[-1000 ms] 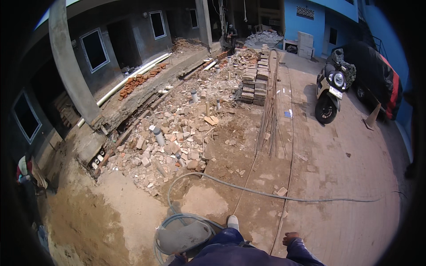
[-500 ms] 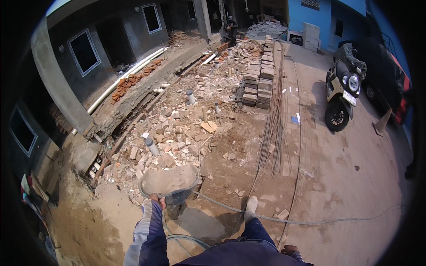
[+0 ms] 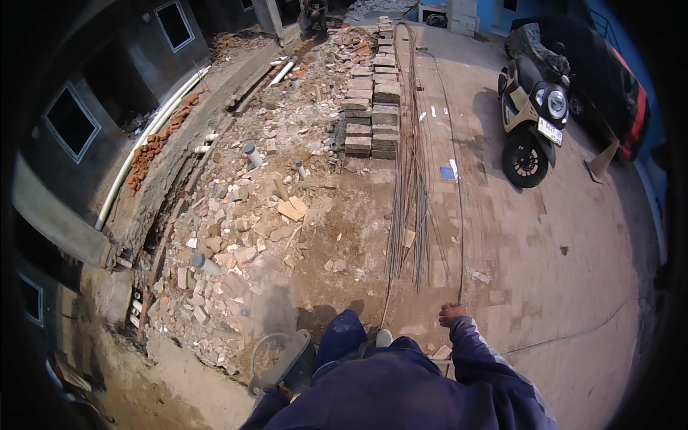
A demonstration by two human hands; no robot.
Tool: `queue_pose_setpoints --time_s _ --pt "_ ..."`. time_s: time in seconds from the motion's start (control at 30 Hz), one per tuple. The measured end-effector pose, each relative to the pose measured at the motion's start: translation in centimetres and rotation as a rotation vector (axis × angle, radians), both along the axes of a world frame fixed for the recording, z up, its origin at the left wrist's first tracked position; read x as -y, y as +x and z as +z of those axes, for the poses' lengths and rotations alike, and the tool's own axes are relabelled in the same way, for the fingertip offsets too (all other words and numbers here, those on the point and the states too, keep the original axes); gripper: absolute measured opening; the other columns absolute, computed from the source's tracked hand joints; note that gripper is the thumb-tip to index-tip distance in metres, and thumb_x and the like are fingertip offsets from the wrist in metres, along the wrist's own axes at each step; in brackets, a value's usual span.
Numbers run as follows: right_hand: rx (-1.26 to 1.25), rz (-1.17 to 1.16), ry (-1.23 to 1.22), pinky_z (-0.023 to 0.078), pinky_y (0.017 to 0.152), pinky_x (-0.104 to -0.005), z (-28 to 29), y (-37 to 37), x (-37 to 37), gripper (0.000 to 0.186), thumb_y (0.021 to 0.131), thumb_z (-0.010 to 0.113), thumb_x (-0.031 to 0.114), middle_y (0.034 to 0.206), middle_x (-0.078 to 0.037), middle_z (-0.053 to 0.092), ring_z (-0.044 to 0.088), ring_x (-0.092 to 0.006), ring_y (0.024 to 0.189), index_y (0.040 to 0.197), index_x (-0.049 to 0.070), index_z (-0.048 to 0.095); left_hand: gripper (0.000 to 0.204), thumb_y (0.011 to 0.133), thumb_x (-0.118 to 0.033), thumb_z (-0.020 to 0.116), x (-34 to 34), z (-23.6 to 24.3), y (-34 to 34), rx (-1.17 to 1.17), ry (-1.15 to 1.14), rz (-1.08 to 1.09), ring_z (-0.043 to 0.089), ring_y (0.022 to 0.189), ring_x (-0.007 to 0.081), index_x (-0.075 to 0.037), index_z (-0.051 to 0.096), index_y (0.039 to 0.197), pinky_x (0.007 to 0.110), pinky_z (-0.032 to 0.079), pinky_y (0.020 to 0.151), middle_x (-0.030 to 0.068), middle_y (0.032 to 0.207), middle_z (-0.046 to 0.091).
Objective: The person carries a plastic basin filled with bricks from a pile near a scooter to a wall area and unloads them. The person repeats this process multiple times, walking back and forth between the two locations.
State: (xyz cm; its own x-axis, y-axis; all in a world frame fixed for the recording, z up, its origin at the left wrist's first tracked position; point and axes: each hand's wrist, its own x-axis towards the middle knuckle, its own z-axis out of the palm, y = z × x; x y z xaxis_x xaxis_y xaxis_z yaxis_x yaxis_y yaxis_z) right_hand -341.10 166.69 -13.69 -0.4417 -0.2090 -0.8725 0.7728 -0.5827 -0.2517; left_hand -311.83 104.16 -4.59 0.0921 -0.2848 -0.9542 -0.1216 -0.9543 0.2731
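Note:
My left hand [image 3: 281, 391] grips the rim of a dark grey bucket [image 3: 292, 362], low at my left side. The bucket is tipped over, with its thin bail handle [image 3: 256, 351] swung out to the left. No load shows in the part of the bucket that I can see. A greyish haze hangs over the broken rubble [image 3: 233, 265] just beyond it. My right hand [image 3: 451, 314] is stretched out forward on the right, above the paving, its fingers curled in. Nothing shows in it.
Grey pipe stubs [image 3: 206, 264] rise from the rubble. Stacked paving blocks [image 3: 371, 122] and long steel rods [image 3: 408, 215] lie ahead. A parked scooter [image 3: 534, 115] and a traffic cone [image 3: 602, 161] stand at right. A person [image 3: 315, 14] is at the far end.
The bucket, full of sandy material before, is now tipped at my left side. My right hand has swung forward from low at my side. My view has shifted forward and to the right.

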Motion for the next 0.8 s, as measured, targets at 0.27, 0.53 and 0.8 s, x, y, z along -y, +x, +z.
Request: queue_pose_setpoints --time_s 0.27,0.53,0.8 --pt "-0.033 0.031 -0.046 0.031 0.05 -0.035 -1.9 -17.1 4.3 0.012 0.089 0.048 0.018 0.067 -0.005 0.042 0.041 -0.0208 0.057 0.077 0.016 0.047 0.029 0.092 -0.037 0.043 -0.7 -3.0 -14.9 -0.022 0.062 -0.031 0.051 0.053 0.0126 -0.015 0.058 0.105 0.026 0.038 0.047 0.0018 0.081 0.062" --pt "0.089 0.188 0.488 0.041 0.055 -0.0398 2.9 -30.9 11.7 0.007 0.091 0.052 0.017 0.074 -0.008 0.051 0.052 -0.0255 0.066 0.085 0.012 0.052 0.03 0.091 -0.036 0.044 8.6 -4.8 -38.8 -0.056 0.081 -0.054 0.053 0.055 0.0125 -0.015 0.058 0.107 0.026 0.04 0.048 0.0008 0.08 0.062" --pt "0.08 -0.076 0.33 0.048 0.056 -0.043 5.3 -46.7 16.4 0.004 0.09 0.053 0.008 0.08 -0.01 0.058 0.057 -0.0263 0.065 0.09 0.009 0.057 0.031 0.087 -0.025 0.042 17.8 -2.3 -67.5 -0.084 -0.037 -0.28 0.054 0.055 0.0137 -0.009 0.058 0.109 0.028 0.04 0.049 0.0069 0.08 0.065"
